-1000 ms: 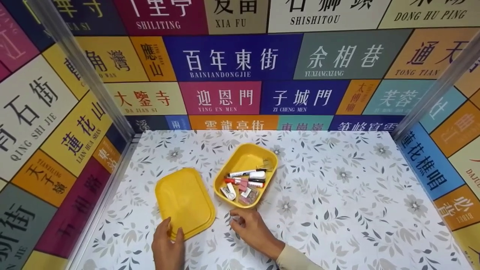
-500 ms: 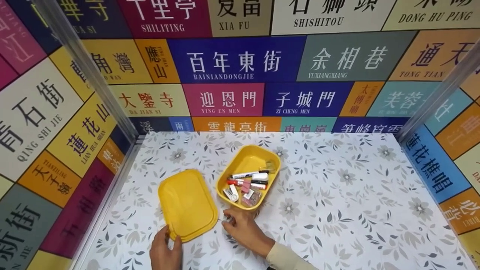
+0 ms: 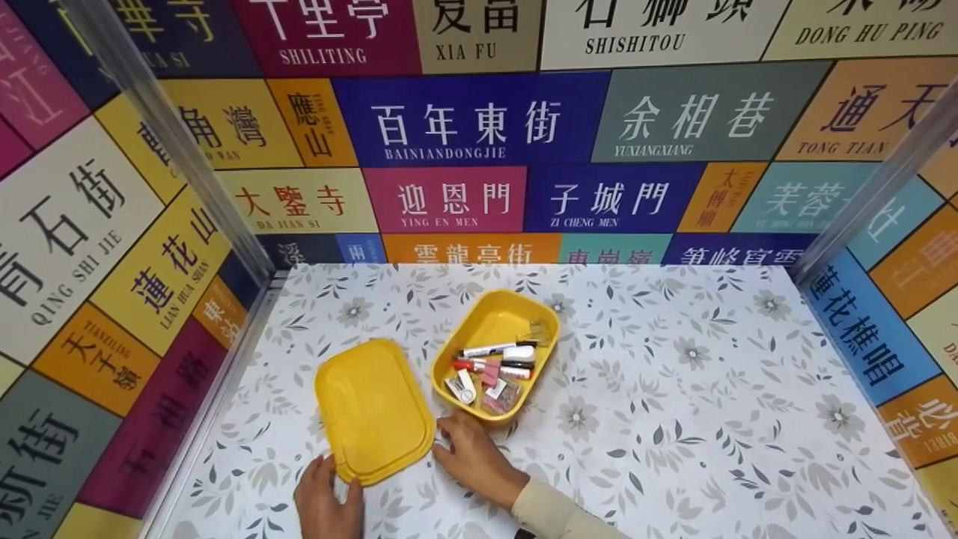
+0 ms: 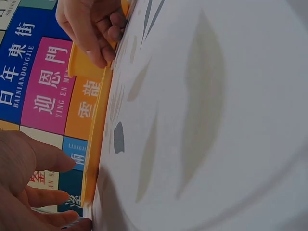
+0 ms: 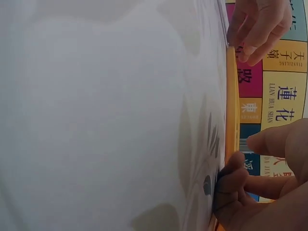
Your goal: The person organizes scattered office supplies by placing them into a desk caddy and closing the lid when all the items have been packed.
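A yellow plastic lid [image 3: 374, 408] lies flat on the patterned tabletop. At its near-left corner is my left hand [image 3: 328, 498], thumb and fingers spread around the corner. My right hand [image 3: 475, 457] has its loosely bent fingers right at the lid's right edge, thumb apart from them in the right wrist view. Seen edge-on there, the lid [image 5: 233, 96] is a thin yellow strip between both hands. Behind the right hand stands an uncovered yellow box [image 3: 498, 318]. Inside it are a white marker [image 3: 486, 349], a red marker [image 3: 462, 364], a pink piece [image 3: 490, 372] and other small stationery.
The white tabletop [image 3: 673, 419] carries a grey leaf-and-flower print. Printed sign panels form the back wall [image 3: 479, 120] and both side walls. Clear corner strips run up at the left and right.
My right hand has moved left from below the box to the lid's right edge. My left hand has slipped slightly down and outward at the lid's corner. The box's contents look the same.
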Demonstrator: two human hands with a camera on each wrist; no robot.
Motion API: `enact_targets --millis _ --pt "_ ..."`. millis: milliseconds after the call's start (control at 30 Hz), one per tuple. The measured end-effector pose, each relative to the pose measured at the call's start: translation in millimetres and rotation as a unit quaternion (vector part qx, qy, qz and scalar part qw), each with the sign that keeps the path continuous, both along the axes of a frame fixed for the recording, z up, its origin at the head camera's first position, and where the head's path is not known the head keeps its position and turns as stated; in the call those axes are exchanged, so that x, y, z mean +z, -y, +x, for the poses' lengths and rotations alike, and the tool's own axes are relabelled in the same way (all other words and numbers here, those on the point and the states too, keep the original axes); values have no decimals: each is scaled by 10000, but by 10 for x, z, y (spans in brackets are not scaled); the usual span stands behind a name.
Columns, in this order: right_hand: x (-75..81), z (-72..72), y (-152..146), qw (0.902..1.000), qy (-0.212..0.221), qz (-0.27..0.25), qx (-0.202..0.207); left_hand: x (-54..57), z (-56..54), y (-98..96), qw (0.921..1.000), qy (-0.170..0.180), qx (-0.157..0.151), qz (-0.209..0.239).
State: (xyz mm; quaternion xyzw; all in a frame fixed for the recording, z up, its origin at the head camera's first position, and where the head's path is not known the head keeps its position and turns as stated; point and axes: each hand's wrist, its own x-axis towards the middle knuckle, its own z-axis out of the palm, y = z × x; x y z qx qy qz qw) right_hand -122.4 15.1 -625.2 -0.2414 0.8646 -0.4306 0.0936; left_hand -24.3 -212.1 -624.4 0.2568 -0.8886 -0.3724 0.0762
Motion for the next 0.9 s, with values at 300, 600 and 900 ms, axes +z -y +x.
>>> enact_targets --millis 300,600,900 --pt "-38 -28 93 9993 -190 254 -175 -37 19 23 9992 9 -225 -329" --pt "-49 -6 144 9951 -655 519 -531 -9 -41 33 9982 521 -165 -226" --pt "-45 12 98 9973 -294 -496 -450 47 -67 30 9955 645 402 567"
